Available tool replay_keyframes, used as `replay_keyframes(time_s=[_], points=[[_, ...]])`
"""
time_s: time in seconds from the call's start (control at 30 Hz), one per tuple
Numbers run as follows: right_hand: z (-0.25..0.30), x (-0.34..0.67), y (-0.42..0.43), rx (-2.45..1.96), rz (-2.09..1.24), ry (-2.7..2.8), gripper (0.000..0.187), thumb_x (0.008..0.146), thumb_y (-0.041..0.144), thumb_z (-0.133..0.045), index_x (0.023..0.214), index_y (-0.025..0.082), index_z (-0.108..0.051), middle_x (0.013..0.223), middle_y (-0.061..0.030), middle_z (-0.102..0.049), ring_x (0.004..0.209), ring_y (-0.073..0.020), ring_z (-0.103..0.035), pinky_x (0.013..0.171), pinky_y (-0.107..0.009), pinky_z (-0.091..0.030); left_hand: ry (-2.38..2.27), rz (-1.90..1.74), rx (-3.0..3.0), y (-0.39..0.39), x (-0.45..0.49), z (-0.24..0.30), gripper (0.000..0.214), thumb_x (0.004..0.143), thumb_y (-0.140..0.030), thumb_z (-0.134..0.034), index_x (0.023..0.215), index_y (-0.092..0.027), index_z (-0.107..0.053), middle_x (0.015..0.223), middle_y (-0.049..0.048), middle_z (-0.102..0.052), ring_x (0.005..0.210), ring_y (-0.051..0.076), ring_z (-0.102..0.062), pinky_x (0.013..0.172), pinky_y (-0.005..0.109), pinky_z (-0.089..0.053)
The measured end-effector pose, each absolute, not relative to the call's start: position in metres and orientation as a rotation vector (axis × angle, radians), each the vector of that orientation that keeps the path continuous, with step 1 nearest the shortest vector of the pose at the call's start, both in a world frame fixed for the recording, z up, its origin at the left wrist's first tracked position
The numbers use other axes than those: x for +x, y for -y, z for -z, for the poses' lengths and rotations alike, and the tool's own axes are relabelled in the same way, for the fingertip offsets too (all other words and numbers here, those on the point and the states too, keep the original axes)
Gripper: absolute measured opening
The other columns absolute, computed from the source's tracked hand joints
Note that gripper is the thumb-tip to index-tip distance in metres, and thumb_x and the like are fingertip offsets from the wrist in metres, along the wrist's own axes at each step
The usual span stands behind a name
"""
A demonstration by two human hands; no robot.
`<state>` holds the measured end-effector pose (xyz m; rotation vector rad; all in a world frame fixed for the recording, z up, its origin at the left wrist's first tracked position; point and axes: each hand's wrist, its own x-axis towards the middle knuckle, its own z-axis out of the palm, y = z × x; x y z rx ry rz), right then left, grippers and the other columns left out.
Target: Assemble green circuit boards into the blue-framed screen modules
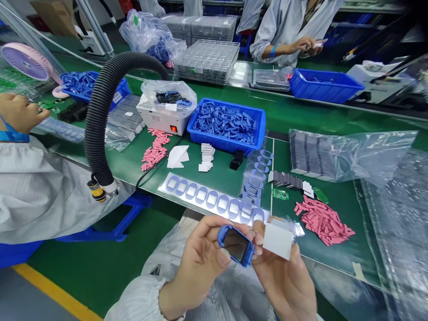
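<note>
In front of my lap, my left hand is closed on a small blue plastic frame with a dark screen in it, tilted with the screen side up. My right hand grips a white square piece, and its fingertips also meet the right end of the frame. A bit of clear film sticks out behind the white square. Just beyond my hands lies a strip of oval blue-rimmed stickers along the bench edge.
A blue bin of blue plastic parts stands mid-bench. Pink strips are heaped right, near a row of dark screen modules and a bagged stack. A black flexible hose arches at left. Co-workers' hands show left and far right.
</note>
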<state>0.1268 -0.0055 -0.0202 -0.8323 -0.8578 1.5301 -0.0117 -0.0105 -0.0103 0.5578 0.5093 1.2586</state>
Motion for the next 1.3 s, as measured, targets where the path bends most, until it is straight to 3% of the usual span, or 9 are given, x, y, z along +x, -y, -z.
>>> replay_keyframes(time_s=[0.13, 0.23, 0.37, 0.8, 0.93, 1.0, 1.17, 1.3], points=[[0.012, 0.13, 0.011, -0.974, -1.119, 1.097, 0.021, 0.086, 0.045, -0.053, 0.092, 0.026, -0.056, 0.074, -0.0035, -0.061, 0.07, -0.0167, -0.061, 0.057, -0.028, -0.049, -0.528, -1.286, 0.615, 0.012, -0.012, 0.009, 0.025, 0.08, -0.027, -0.066, 0.105, -0.026, -0.062, 0.104, 0.0024, -0.071, 0.099, 0.016, -0.065, 0.088, 0.025, -0.05], [0.008, 0.13, 0.012, -0.943, -0.738, 1.282, 0.015, 0.084, 0.025, -0.06, 0.098, 0.021, -0.058, 0.081, -0.0052, -0.063, 0.078, -0.0186, -0.062, 0.065, -0.032, -0.05, -0.536, -1.306, 0.652, 0.012, -0.012, 0.009, 0.026, 0.08, -0.026, -0.066, 0.106, -0.026, -0.062, 0.105, 0.0024, -0.071, 0.102, 0.016, -0.064, 0.091, 0.027, -0.049], [0.007, 0.133, 0.012, -0.942, -0.376, 1.653, 0.03, 0.075, 0.007, -0.065, 0.103, 0.017, -0.062, 0.092, -0.0057, -0.064, 0.087, -0.0202, -0.06, 0.074, -0.036, -0.049, -0.551, -1.309, 0.673, 0.013, -0.013, 0.01, 0.025, 0.081, -0.023, -0.066, 0.105, -0.026, -0.062, 0.107, 0.0024, -0.071, 0.103, 0.016, -0.064, 0.09, 0.026, -0.049], [-0.001, 0.14, 0.019, -1.109, -0.217, 1.879, 0.027, 0.075, 0.011, -0.069, 0.098, 0.024, -0.069, 0.093, -0.0026, -0.068, 0.09, -0.0221, -0.059, 0.085, -0.044, -0.046, -0.592, -1.304, 0.654, 0.015, -0.008, 0.016, 0.026, 0.074, -0.017, -0.072, 0.097, -0.026, -0.066, 0.109, 0.0008, -0.073, 0.1, 0.016, -0.067, 0.085, 0.024, -0.052], [0.001, 0.137, 0.022, -1.133, -0.124, 1.876, 0.023, 0.077, 0.012, -0.068, 0.097, 0.023, -0.069, 0.092, -0.0019, -0.07, 0.089, -0.0209, -0.059, 0.088, -0.043, -0.042, -0.59, -1.314, 0.596, 0.014, -0.004, 0.022, 0.024, 0.072, -0.02, -0.075, 0.094, -0.022, -0.064, 0.106, 0.0054, -0.074, 0.094, 0.018, -0.07, 0.078, 0.024, -0.055], [0.006, 0.136, 0.024, -1.146, -0.106, 1.926, 0.021, 0.083, 0.017, -0.062, 0.102, 0.023, -0.069, 0.099, -0.0036, -0.069, 0.096, -0.0231, -0.058, 0.094, -0.046, -0.038, -0.585, -1.315, 0.565, 0.013, -0.004, 0.025, 0.024, 0.071, -0.02, -0.075, 0.093, -0.022, -0.064, 0.104, 0.0052, -0.075, 0.092, 0.017, -0.071, 0.076, 0.021, -0.055], [0.018, 0.144, 0.024, -1.121, -0.199, 1.884, 0.036, 0.092, 0.026, -0.046, 0.127, 0.024, -0.055, 0.129, -0.0066, -0.053, 0.111, -0.0306, -0.052, 0.094, -0.053, -0.037, -0.539, -1.258, 0.477, 0.012, -0.003, 0.03, 0.024, 0.074, -0.025, -0.073, 0.097, -0.025, -0.064, 0.103, 0.0008, -0.075, 0.091, 0.012, -0.07, 0.077, 0.018, -0.053], [0.019, 0.147, 0.024, -1.106, -0.099, 2.051, 0.03, 0.092, 0.026, -0.046, 0.117, 0.022, -0.062, 0.136, -0.0058, -0.046, 0.117, -0.0294, -0.045, 0.102, -0.052, -0.028, -0.569, -1.201, 0.436, 0.012, -0.002, 0.031, 0.024, 0.073, -0.027, -0.073, 0.096, -0.025, -0.065, 0.099, 0.001, -0.076, 0.089, 0.012, -0.07, 0.077, 0.019, -0.052]])
